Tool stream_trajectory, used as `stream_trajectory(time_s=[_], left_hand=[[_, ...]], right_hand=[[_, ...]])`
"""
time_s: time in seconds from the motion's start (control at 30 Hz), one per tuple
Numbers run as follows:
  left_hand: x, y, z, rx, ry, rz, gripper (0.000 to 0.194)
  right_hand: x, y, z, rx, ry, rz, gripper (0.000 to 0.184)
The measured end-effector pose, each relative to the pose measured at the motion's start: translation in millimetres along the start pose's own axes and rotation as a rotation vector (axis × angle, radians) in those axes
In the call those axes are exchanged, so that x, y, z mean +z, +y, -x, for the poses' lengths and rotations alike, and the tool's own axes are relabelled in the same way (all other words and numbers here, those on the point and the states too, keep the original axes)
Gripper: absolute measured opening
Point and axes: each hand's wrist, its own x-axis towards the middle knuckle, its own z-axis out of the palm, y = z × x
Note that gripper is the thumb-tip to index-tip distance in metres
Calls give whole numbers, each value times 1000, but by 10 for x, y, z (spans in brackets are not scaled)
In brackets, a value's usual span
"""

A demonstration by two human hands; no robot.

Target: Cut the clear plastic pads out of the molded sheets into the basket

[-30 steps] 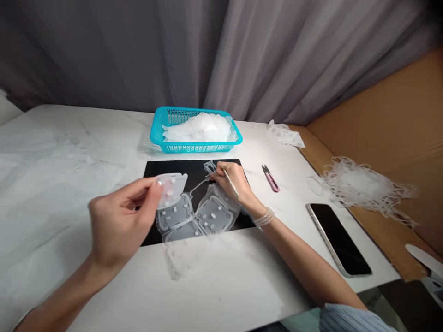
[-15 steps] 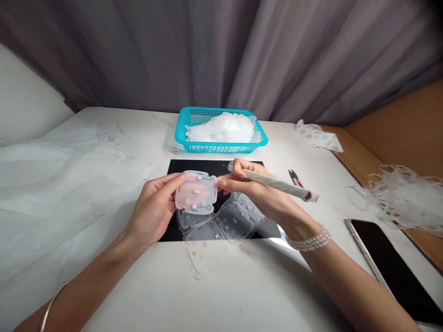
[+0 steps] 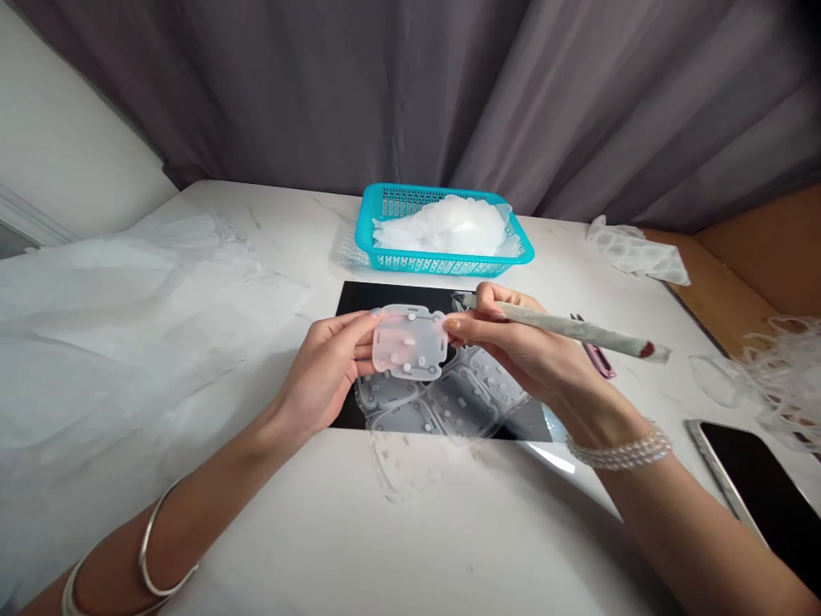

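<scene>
My left hand (image 3: pixel 324 372) grips a translucent moulded silicone piece (image 3: pixel 409 342), roughly square with small raised pegs, by its left side. My right hand (image 3: pixel 513 351) holds a long slim pale tool (image 3: pixel 564 328) with a dark red end, and its fingertips sit at the piece's right edge. Both hands are above a black mat (image 3: pixel 385 298). On that mat lies a joined translucent moulded sheet (image 3: pixel 465 402) with similar pegs, partly hidden under my hands.
A turquoise plastic basket (image 3: pixel 442 257) heaped with white translucent scraps stands behind the mat. Pink-handled thread snips (image 3: pixel 599 359) lie partly behind the tool. A smartphone (image 3: pixel 757 475) lies at right, near a tangled translucent scrap pile (image 3: pixel 792 376). Clear film (image 3: pixel 134 325) covers the marble table's left side.
My right hand has lifted the tool off the mat, and both hands have come together over it. The silicone piece now sits between them. The whole scene has shifted right in view.
</scene>
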Motion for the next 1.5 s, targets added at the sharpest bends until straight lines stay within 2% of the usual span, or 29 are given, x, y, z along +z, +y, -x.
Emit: stream_trajectory(time_s=[0.1,0.17,0.23,0.33,0.5,0.63,0.83,1.07,1.27,1.4,1.5], left_hand=[[-30,-17,-26,-45,37,81,43],[-33,-12,-29,-154,-13,169,49],[-23,0,-22,-267,-123,247,57],[-7,15,-9,-329,-249,289,62],[-24,18,-14,-333,-284,323,64],[-43,8,-28,-302,-325,272,65],[-62,-3,-36,-302,-374,320,63],[-74,28,-40,-383,-346,460,66],[-29,46,-16,-376,-315,429,70],[-1,40,-14,-322,-196,355,67],[-37,27,-53,-192,-51,235,63]], right_hand=[[35,-37,35,-94,117,131,43],[112,-58,88,-144,157,250,41],[202,-72,144,-147,98,354,41],[254,-86,180,-129,9,420,41],[40,-60,72,-147,193,241,35],[-70,5,-10,-37,141,144,35],[-37,56,-22,15,56,70,39],[-42,76,-7,62,-12,30,37],[11,68,19,61,-36,69,38],[34,74,13,22,56,125,43],[-3,18,-124,-64,175,141,43]])
